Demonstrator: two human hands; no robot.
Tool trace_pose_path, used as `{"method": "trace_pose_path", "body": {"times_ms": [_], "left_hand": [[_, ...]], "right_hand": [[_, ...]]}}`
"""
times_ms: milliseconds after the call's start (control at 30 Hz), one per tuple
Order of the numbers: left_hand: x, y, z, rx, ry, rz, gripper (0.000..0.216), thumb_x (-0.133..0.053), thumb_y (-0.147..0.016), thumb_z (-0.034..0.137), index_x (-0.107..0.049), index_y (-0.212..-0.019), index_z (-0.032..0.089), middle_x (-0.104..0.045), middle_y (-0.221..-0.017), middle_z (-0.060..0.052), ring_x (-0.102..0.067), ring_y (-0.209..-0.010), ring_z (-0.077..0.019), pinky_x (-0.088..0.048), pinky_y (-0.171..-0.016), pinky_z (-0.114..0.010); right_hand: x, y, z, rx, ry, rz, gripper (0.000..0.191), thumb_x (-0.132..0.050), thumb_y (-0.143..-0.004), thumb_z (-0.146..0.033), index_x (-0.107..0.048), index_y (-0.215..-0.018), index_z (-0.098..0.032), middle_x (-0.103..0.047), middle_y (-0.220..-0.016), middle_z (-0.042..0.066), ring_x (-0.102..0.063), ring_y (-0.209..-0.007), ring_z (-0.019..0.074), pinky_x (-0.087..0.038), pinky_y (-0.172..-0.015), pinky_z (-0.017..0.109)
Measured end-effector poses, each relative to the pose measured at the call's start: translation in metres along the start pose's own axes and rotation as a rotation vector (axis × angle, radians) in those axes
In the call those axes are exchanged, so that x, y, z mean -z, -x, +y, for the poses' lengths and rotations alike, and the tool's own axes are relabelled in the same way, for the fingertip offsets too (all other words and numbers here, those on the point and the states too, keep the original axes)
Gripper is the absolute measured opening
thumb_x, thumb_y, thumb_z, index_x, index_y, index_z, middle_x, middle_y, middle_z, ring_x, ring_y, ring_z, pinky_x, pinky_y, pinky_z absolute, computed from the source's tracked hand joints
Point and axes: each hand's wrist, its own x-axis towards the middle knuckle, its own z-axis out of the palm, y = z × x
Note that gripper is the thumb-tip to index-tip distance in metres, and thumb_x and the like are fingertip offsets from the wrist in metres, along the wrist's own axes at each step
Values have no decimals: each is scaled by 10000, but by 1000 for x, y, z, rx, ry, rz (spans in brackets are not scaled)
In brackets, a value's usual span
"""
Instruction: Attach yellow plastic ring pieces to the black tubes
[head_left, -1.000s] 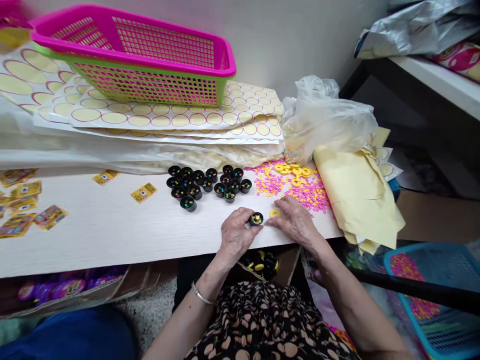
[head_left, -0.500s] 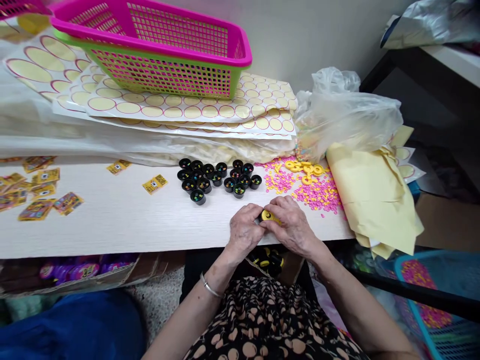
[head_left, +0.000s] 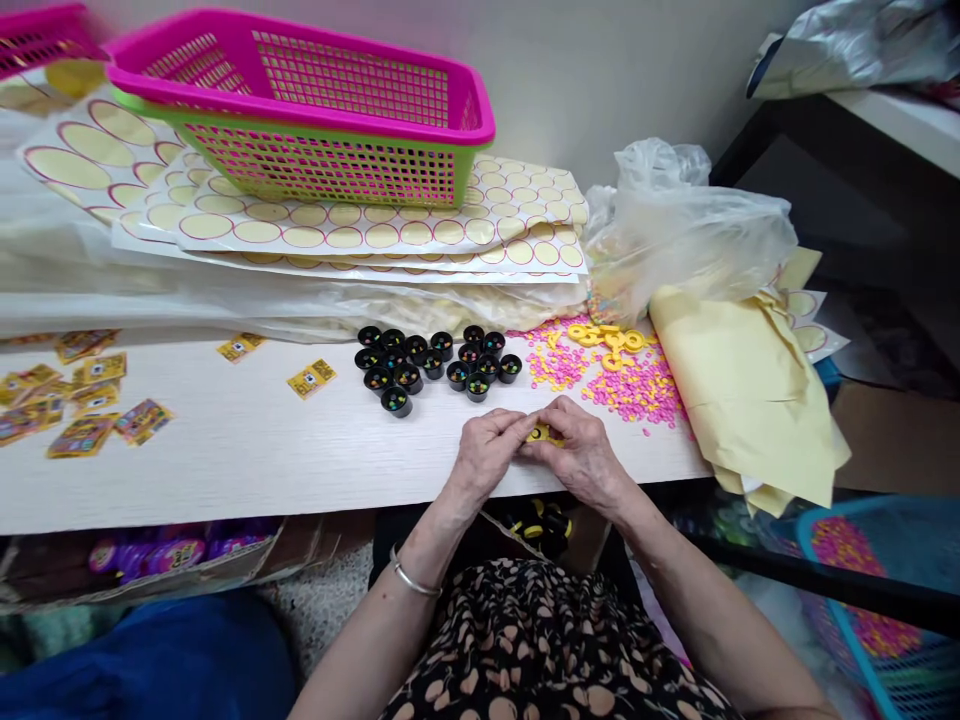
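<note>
1. Pinched between the fingertips of my left hand point(head_left: 480, 458) and my right hand point(head_left: 589, 457) is a small yellow piece point(head_left: 537, 434), just nearer to me than the black cups point(head_left: 433, 362) and off to their right
2. My left thumb and fingers are drawn together against its left side, hardly any gap between them, and the knuckles hide much of what I grip
3. My right thumb and fingers close on it from the other side, so the two hands nearly meet; whether something dark sits under the yellow I cannot tell, my fingers cover it
4. The black cups themselves stand upright in a loose cluster on the white table point(head_left: 262, 470), with small coloured bits inside them
5. Right of the black cups spread pink and yellow beads point(head_left: 637, 390), and some yellow rings point(head_left: 613, 341) lie in a heap at the far side of these
6. Further right of the cups, past the beads, lies a folded yellow paper point(head_left: 739, 390), with a clear plastic bag point(head_left: 694, 235) behind it
7. Left of the black cups a single foil packet point(head_left: 311, 379) lies flat, and well apart from them more packets point(head_left: 84, 435) overlap
8. Behind the cups are stacked sheets with pale ovals point(head_left: 416, 236), and on these rests a pink and green basket point(head_left: 322, 120)
</note>
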Motion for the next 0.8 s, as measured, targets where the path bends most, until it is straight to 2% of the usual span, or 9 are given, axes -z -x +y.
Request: {"method": "trace_pose_path", "body": {"times_ms": [133,267,333,467,633,700,800], "left_hand": [[-8,-1,-1,-36,-58,37,254,-589,-773,373,-714,-714,160,-637,-728,-39,-570,-730,-143,-425,-666,-229],[-12,-1,-3,-37,-75,98,239,-606,-761,360,-696,-671,158,-632,-705,-31,-573,-711,-140,-433,-670,-236],[-13,-1,-2,-33,-87,130,233,-605,-756,344,-684,-645,155,-627,-686,-28,-571,-697,-139,-435,-662,-239],[-15,-2,1,-12,-109,160,220,-596,-749,302,-658,-604,150,-607,-668,-21,-555,-670,-130,-430,-634,-233],[-20,0,-2,61,-51,206,196,-601,-745,309,-654,-653,144,-600,-677,-14,-543,-668,-122,-429,-630,-227],[-22,1,-4,85,-14,216,207,-599,-753,327,-652,-674,144,-592,-673,-11,-535,-659,-118,-429,-621,-225],[-23,1,-6,116,19,222,228,-605,-751,338,-640,-640,142,-563,-634,-1,-509,-613,-105,-412,-574,-214]], "right_hand": [[-5,-1,3,-28,-126,67,68,-664,-732,-236,-642,-777,-189,-451,-714,-15,-450,-649,115,-370,-581,245],[-6,-2,7,-100,-318,76,140,-699,-692,-297,-655,-767,-188,-465,-690,-23,-425,-616,104,-357,-550,235],[-6,-2,9,-172,-443,62,170,-708,-678,-321,-659,-764,-184,-493,-687,-21,-430,-603,99,-358,-538,229],[-10,0,10,-405,-662,70,237,-614,-754,-396,-650,-806,-167,-549,-666,-7,-434,-523,82,-347,-455,205],[-20,1,9,-587,-757,104,279,-592,-762,-438,-592,-774,-159,-488,-492,-46,-372,-382,53,-271,-341,162],[-22,2,9,-608,-780,103,276,-584,-766,-436,-585,-766,-160,-494,-488,-47,-395,-370,57,-283,-318,155],[-23,0,8,-631,-826,119,254,-598,-752,-410,-573,-727,-158,-519,-506,-42,-461,-382,71,-369,-323,165]]}}
